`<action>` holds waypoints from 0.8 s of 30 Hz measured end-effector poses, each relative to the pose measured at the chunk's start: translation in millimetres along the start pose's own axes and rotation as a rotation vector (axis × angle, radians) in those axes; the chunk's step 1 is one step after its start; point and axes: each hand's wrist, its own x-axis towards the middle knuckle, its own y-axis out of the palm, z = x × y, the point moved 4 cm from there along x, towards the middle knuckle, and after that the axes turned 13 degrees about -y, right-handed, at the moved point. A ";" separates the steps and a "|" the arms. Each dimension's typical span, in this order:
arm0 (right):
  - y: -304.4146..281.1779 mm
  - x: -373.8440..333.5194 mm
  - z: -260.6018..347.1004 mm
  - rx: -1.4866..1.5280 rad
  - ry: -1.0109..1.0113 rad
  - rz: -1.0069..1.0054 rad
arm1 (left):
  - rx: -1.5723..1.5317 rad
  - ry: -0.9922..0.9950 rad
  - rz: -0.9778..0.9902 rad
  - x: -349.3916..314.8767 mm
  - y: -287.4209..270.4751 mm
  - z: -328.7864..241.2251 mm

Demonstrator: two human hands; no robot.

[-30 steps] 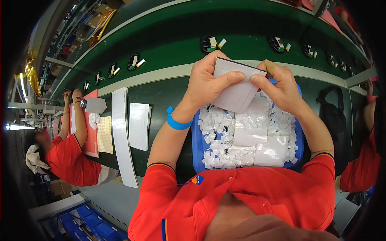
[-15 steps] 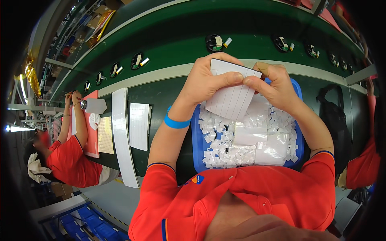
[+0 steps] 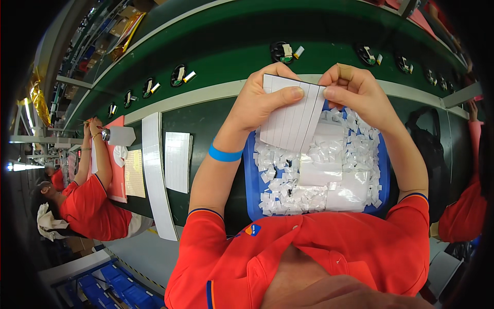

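Observation:
My left hand [image 3: 265, 98] grips a white sheet [image 3: 288, 116] scored with long parallel lines and dark along its top edge, thumb on its face and fingers behind. At the sheet's upper right corner, the thumb and forefinger of my right hand [image 3: 355, 95] are closed in a pinch on the edge; whether a strip is separating there is too small to tell. Beneath both hands stands a blue tray [image 3: 253, 190] heaped with small white cut pieces [image 3: 280, 198]. Larger glossy white pieces [image 3: 347, 190] lie on the heap.
To the left lie a stack of lined white sheets [image 3: 177, 162], a long white strip [image 3: 157, 180] and a yellow sheet [image 3: 135, 172]. Black round parts [image 3: 281, 52] sit along the green conveyor [image 3: 226, 56]. A co-worker in red [image 3: 98, 211] works at far left; a black bag [image 3: 427, 144] lies right.
My thumbs have drawn apart, the right hand shifting to the sheet's right corner. The sheet has moved slightly left. The parts on the conveyor have travelled a little to the right.

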 end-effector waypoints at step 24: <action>11.9 -2.4 -13.5 0.331 0.152 0.178 | -0.076 0.096 0.186 0.1 8.0 -1.8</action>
